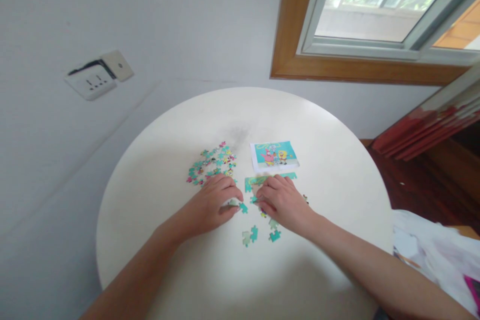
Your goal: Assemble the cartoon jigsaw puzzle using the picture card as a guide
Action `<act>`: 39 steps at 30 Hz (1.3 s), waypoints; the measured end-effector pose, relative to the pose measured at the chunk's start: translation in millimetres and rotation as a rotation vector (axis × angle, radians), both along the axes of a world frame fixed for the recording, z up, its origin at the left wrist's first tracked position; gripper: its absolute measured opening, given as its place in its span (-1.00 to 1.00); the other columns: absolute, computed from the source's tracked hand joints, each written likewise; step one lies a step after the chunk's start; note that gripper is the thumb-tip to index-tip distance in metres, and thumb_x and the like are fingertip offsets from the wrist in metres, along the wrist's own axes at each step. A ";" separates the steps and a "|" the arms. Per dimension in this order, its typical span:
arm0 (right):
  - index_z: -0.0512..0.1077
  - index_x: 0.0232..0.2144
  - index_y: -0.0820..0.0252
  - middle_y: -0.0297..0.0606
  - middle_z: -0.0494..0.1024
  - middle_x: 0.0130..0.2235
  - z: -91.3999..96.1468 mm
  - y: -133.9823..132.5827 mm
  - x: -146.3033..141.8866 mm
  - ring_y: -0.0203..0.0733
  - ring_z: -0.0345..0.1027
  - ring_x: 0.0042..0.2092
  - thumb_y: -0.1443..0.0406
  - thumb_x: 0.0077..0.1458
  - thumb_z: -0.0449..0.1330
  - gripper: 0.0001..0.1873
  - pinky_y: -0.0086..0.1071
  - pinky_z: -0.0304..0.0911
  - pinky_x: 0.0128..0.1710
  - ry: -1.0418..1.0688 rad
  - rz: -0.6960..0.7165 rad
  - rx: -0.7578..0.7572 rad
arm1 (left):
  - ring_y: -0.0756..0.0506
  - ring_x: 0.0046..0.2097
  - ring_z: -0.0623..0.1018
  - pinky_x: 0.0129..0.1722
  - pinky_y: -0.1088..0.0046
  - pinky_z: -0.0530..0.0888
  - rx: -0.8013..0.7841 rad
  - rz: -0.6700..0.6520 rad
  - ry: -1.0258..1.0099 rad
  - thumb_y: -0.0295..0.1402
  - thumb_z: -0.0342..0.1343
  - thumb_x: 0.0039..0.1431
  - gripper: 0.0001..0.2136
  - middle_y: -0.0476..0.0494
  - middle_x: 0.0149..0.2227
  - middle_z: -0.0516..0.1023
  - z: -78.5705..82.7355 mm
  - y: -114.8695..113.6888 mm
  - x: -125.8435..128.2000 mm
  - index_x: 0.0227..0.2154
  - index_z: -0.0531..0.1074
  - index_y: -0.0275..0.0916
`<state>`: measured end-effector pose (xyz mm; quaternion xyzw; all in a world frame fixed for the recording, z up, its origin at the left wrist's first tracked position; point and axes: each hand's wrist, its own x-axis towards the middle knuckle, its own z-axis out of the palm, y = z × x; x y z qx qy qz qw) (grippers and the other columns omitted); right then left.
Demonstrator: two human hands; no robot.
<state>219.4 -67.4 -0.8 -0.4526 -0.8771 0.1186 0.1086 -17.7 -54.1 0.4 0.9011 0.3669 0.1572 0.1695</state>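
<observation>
My left hand (219, 202) is curled low over the table, thumb and index finger closing on a teal jigsaw puzzle piece (243, 207). Opposite it, my right hand (283, 202) has bent fingers pinching another small teal puzzle piece (254, 200) below a joined teal strip of puzzle (249, 181). My right hand covers part of that strip and several pieces under it. Nearer me lie a pale-and-teal joined pair of pieces (250, 235) and another small joined group (275, 235). A heap of loose pieces (212, 162) spreads beyond my left hand, which hides its near edge.
A reference picture card (275, 155) with cartoon figures lies beyond the strip on the round white table (168, 135). Behind stand a wall with a socket (92, 81) and a wood-framed window (360, 70). White plastic bags (435, 245) sit at the right, below a red curtain (423, 130).
</observation>
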 end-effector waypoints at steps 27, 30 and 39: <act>0.48 -0.18 0.09 -0.26 0.45 -0.18 14.7 -21.1 6.9 -0.15 0.22 -0.09 0.10 0.14 0.22 -0.74 -0.26 0.03 -0.11 0.021 0.283 -0.100 | -0.11 -0.11 0.37 -0.02 0.30 0.24 -0.001 -0.020 -0.033 -0.42 0.11 0.14 -0.90 -0.07 -0.25 0.39 -4.2 0.2 4.4 -0.28 0.46 -0.15; 0.47 -0.18 0.10 -0.26 0.45 -0.18 16.3 -21.1 6.8 -0.15 0.23 -0.08 0.18 0.14 0.23 -0.80 -0.28 0.04 -0.09 0.031 0.279 -0.132 | -0.11 -0.11 0.37 -0.02 0.31 0.25 0.001 -0.018 -0.028 -0.42 0.12 0.13 -0.90 -0.06 -0.25 0.39 -2.8 0.2 4.7 -0.28 0.45 -0.15; 0.49 -0.30 0.10 -0.31 0.48 -0.20 13.2 -15.7 8.8 -0.17 0.28 -0.07 0.25 -0.03 0.37 -0.80 -0.32 0.07 -0.08 0.166 0.233 -0.228 | -0.11 -0.10 0.36 -0.01 0.32 0.23 -0.014 -0.021 -0.020 -0.52 0.06 0.11 -0.85 -0.07 -0.24 0.39 0.1 -1.5 4.5 -0.30 0.44 -0.17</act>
